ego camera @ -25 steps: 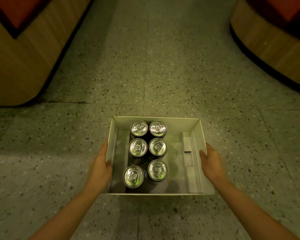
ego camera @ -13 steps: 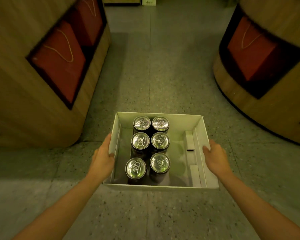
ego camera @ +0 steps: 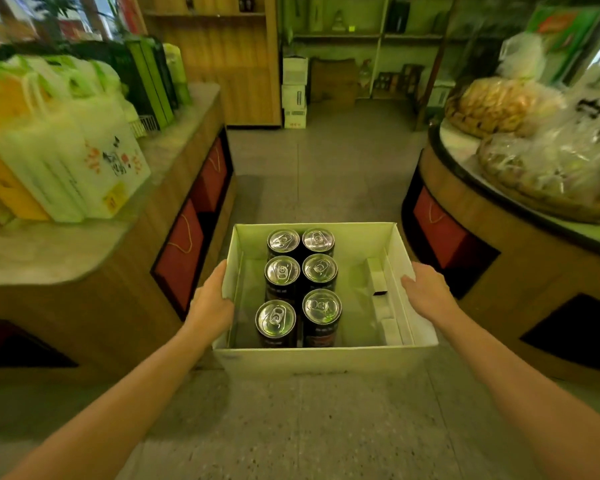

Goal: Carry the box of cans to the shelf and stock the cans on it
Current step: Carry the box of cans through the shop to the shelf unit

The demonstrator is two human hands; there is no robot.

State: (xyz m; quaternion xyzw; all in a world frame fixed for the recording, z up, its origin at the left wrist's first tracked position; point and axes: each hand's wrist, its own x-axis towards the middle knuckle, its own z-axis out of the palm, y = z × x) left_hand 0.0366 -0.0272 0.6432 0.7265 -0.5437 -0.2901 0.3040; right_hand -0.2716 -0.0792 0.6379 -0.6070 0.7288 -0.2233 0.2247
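Your left hand (ego camera: pixel 210 303) and right hand (ego camera: pixel 428 292) press the box (ego camera: pixel 326 358) walls, finger curl hidden; tilt it and the loose cans (ego camera: pixel 284 271), centre frame, slide and topple.

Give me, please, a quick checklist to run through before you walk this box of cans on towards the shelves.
1. Left hand grips the left wall of the cardboard box: ok.
2. Right hand grips its right wall: ok.
3. All six cans upright: ok.
4. Cans braced against sliding: not ok; bare box bottom shows on both sides of them.
5. Floor between the wooden counter and the round display stand free of obstacles: ok.
6. Free room on the far shelves: cannot tell, too distant.
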